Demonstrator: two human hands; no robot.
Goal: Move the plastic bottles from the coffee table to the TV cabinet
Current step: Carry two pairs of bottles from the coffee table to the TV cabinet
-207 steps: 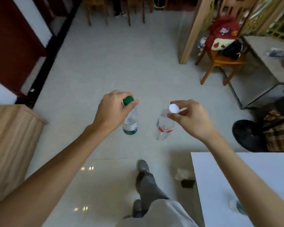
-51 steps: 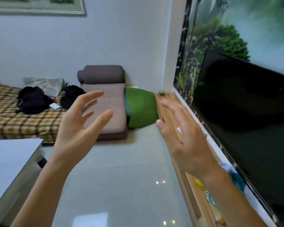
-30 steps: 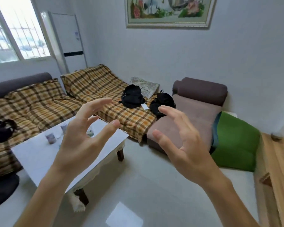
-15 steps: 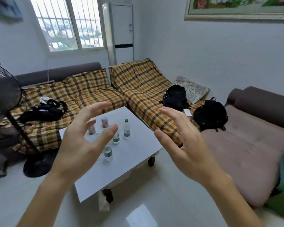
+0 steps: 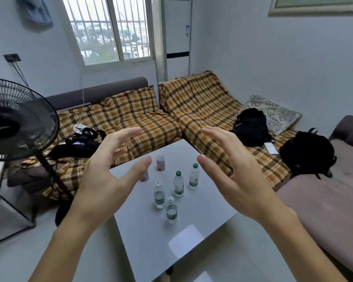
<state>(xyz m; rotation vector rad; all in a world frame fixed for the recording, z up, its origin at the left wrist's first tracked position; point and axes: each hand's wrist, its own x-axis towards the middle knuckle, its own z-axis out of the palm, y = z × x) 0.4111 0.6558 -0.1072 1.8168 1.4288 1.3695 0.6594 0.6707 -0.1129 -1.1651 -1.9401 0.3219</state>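
A white coffee table (image 5: 151, 241) stands ahead of me with several plastic bottles on it. Two clear bottles with green caps (image 5: 179, 184) (image 5: 193, 176) stand upright in the middle. Two clear bottles with white caps (image 5: 159, 195) (image 5: 171, 211) stand nearer to me. Two pinkish bottles (image 5: 160, 162) (image 5: 145, 177) stand at the far side, one partly hidden by my left thumb. My left hand (image 5: 104, 180) and my right hand (image 5: 234, 176) are raised in front of me, fingers spread, palms facing each other, holding nothing. The TV cabinet is out of view.
A plaid-covered corner sofa (image 5: 143, 121) wraps behind the table, with black bags (image 5: 251, 127) (image 5: 306, 153) on it. A black standing fan (image 5: 16, 119) is at the left. A brown lounger (image 5: 324, 200) lies at the right. Tiled floor surrounds the table.
My view has swung left from the TV cabinet wall to the coffee table, which now lies closer and more central. Both hands stay raised, open and empty; earlier they each held a bottle.
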